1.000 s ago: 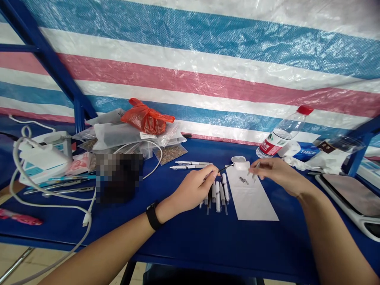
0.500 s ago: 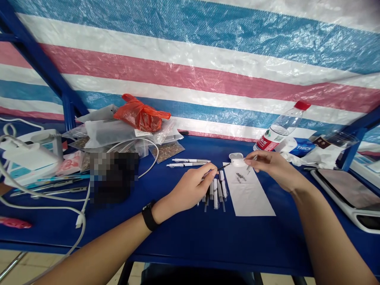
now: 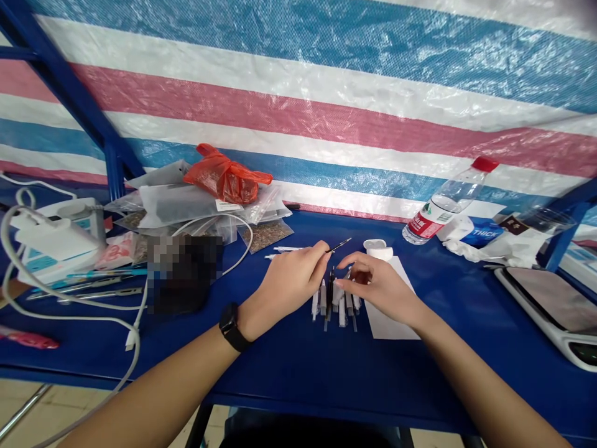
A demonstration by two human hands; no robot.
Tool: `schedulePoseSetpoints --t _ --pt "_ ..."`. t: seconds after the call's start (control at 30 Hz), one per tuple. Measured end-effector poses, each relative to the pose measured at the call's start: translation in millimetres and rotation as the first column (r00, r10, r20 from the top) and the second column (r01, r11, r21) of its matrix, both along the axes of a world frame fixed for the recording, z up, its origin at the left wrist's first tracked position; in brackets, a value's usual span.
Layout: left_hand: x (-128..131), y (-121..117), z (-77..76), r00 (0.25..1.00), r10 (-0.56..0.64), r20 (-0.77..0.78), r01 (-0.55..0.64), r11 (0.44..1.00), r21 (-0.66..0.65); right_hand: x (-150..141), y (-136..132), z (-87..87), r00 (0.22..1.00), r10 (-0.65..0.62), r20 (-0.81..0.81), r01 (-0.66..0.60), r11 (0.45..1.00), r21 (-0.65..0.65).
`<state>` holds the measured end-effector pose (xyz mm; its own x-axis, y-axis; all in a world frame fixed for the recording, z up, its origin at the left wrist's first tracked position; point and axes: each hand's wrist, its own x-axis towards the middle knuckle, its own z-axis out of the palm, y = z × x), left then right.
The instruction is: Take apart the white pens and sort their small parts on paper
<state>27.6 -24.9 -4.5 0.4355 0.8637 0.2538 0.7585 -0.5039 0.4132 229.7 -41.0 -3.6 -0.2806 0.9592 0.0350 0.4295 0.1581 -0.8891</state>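
My left hand [image 3: 293, 270] is closed around a thin dark tool with a pointed tip [image 3: 341, 244], which sticks out up and to the right; its exact kind is unclear. My right hand [image 3: 380, 283] hovers just right of it, with thumb and forefinger apart and nothing visible between them. Beneath both hands lies a bunch of white and grey capped pens [image 3: 342, 305], partly covered. Under my right hand is a white paper sheet [image 3: 394, 326]. A small white round container with its lid open [image 3: 380, 250] stands at the sheet's far end.
A plastic bottle [image 3: 426, 223], tissue pack [image 3: 480, 231] and digital scale [image 3: 545, 298] are on the right. Bags of dried material [image 3: 268, 235], a red plastic bag [image 3: 226, 177], white cable [image 3: 137, 339] and several pens [image 3: 100, 294] lie left. A striped sheet [image 3: 298, 106] hangs behind.
My right hand has moved left from the container to above the pens, and the thin piece it pinched no longer shows. The left hand's tool now points higher, away from the container.
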Motion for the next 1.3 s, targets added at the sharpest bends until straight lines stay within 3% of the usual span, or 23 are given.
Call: schedulePoseSetpoints --t 0.17,0.33,0.47,0.57,0.67,0.8,1.03,1.17,1.3 --pt "1 -1 -3.4 0.996 -0.086 0.006 0.086 0.996 -0.002 -5 0 0.0 0.998 -0.063 0.018 0.062 0.996 0.066" --pt "4 -3 -6.8 0.977 -0.2 0.077 0.199 0.98 0.01 -7 3 4.2 0.959 -0.163 -0.231 0.169 0.986 0.006" --pt "1 -2 -3.4 0.985 -0.169 0.018 0.169 0.985 0.027 -4 4 6.0 0.866 -0.339 -0.367 0.373 0.928 0.024" --pt "-4 2 0.9 0.996 -0.055 -0.077 0.058 0.998 0.038 4 7 6.9 0.822 -0.437 -0.366 0.493 0.867 0.069" --pt "-9 7 3.6 0.994 0.072 -0.081 -0.078 0.994 -0.077 6 7 7.4 0.88 -0.403 -0.25 0.435 0.896 0.085" --pt "-10 14 2.6 0.993 0.104 -0.053 -0.115 0.954 -0.278 -7 7 6.5 0.973 -0.23 -0.023 0.231 0.971 0.059" --pt "-15 19 -0.6 0.992 0.109 -0.065 -0.125 0.928 -0.351 -33 21 6.9 0.974 -0.001 0.227 0.009 0.999 -0.034" --pt "-18 20 -1.9 0.997 0.082 0.014 -0.068 0.901 -0.427 -34 27 10.8 0.965 -0.039 0.258 0.037 0.999 0.014" --pt "-19 18 -3.6 0.989 0.066 0.133 0.008 0.869 -0.494 -13 26 16.4 0.976 -0.167 0.143 0.154 0.984 0.095"
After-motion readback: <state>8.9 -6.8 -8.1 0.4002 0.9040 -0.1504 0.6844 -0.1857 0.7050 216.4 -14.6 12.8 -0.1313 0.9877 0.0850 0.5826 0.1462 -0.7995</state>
